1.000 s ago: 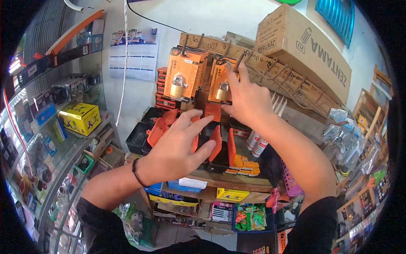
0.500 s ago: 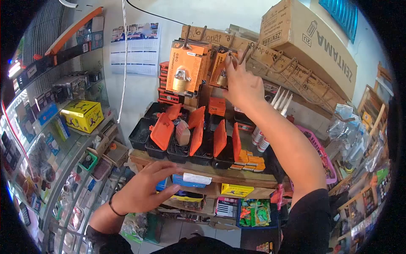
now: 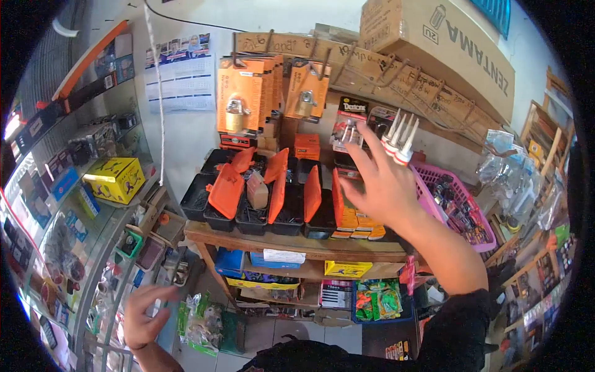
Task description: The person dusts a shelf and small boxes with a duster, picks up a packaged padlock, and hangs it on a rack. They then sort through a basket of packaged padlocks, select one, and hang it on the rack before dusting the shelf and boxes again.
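My right hand (image 3: 385, 189) hovers over the shelf top, fingers spread and holding nothing. It is nearest to white nozzle-tipped tubes (image 3: 400, 149) and small orange boxes (image 3: 356, 220), which it partly covers. Up on the wall rack, a small carded padlock (image 3: 307, 93) hangs from a hook, and to its left hangs a thicker stack of carded padlocks (image 3: 238, 102). My left hand (image 3: 145, 316) is low at the left, slightly blurred, with fingers apart and nothing in it.
Black bins with orange lids (image 3: 226, 192) stand along the wooden shelf (image 3: 248, 239). A pink basket (image 3: 427, 198) of small items is at the right. A large carton (image 3: 446, 49) rests above the rack. The glass display case (image 3: 87, 248) lines the left side.
My right hand has left the smaller padlock card and come down, opening out. My left hand has dropped down and left, away from the shelf. The view has shifted slightly.
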`<state>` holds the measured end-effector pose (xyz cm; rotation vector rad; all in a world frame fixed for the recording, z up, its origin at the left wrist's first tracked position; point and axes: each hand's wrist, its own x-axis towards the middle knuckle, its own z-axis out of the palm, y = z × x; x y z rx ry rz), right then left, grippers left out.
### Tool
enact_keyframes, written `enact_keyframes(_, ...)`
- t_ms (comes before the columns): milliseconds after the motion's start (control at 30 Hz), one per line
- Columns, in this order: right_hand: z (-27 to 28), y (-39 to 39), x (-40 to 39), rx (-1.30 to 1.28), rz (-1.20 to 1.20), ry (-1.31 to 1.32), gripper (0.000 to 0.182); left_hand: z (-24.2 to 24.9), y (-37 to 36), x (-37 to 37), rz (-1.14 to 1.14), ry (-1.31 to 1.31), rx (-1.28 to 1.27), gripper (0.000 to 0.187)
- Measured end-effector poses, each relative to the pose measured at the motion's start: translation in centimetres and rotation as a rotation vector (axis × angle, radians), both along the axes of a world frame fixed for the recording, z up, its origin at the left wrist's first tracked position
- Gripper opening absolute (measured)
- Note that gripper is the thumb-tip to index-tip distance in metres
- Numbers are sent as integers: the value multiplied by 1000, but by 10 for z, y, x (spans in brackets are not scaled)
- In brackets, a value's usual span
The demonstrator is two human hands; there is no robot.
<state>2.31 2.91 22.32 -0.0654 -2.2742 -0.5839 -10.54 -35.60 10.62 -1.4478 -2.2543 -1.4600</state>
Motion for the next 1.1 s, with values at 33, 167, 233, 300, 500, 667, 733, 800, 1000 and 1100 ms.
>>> enact_keyframes(33,-6,2,17,-28,58,18,47,-6,-13,2,36,37,31,39)
enact_keyframes(167,-38,13,98,-153,157,167,39,-18,-62,26,184,219,442,35)
enact_keyframes(233,-60,26,139,-336,111,308,35,30,-52,39,-215,374,341,53)
enact_keyframes(300,-71,36,179,-474,-27,425,31,64,-24,55,-420,374,252,62)
enact_keyframes(500,-101,48,261,-696,-305,725,27,135,71,97,-767,439,-66,50)
enact_keyframes(667,-106,61,293,-676,-293,778,30,154,135,115,-1376,181,-190,44)
enact_keyframes(733,-106,71,306,-682,-282,785,30,158,163,121,-1478,135,-231,43)
enact_keyframes(800,-104,78,315,-670,-273,780,30,156,189,129,-1588,83,-265,42)
enact_keyframes(1000,-110,101,348,-695,-285,763,31,165,277,171,-1865,30,-580,55)
enact_keyframes(1100,-114,118,356,-766,-303,753,31,174,315,195,-1952,176,-929,60)
